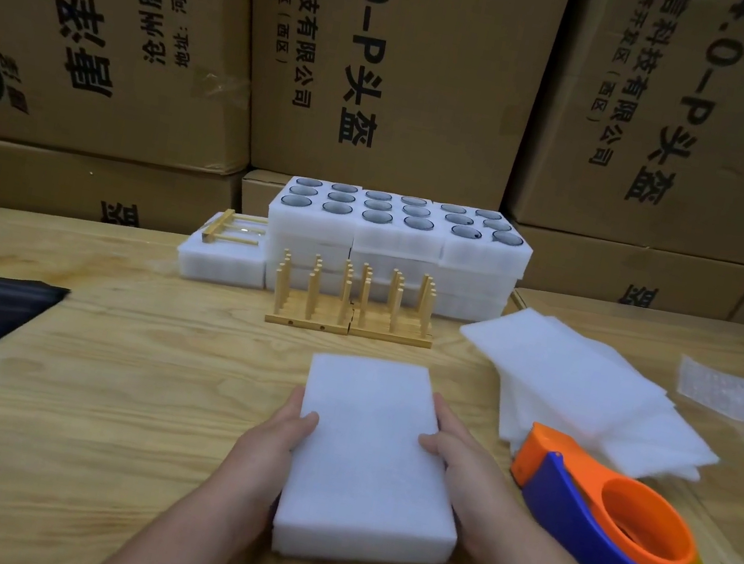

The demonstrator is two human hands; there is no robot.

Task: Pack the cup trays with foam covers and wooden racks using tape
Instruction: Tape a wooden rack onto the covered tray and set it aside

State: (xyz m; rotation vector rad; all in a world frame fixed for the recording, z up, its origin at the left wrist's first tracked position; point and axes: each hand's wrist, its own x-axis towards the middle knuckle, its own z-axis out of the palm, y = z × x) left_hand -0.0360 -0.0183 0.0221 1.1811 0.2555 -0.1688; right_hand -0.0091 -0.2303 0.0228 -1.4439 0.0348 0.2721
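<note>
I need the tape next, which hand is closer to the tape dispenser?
Right. The right hand grips the foam block just beside the tape dispenser; the left hand is across the block.

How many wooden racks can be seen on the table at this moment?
3. Two upright wooden racks stand side by side before the foam tray stack; a third lies atop the low foam tray at left. Others may be hidden.

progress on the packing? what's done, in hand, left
Done: one white foam block with a wooden rack on top lies far left. In hand: left hand and right hand grip a covered white foam tray, untaped. Left: stacked open cup trays, upright wooden peg racks, orange-and-blue tape dispenser untouched.
</note>
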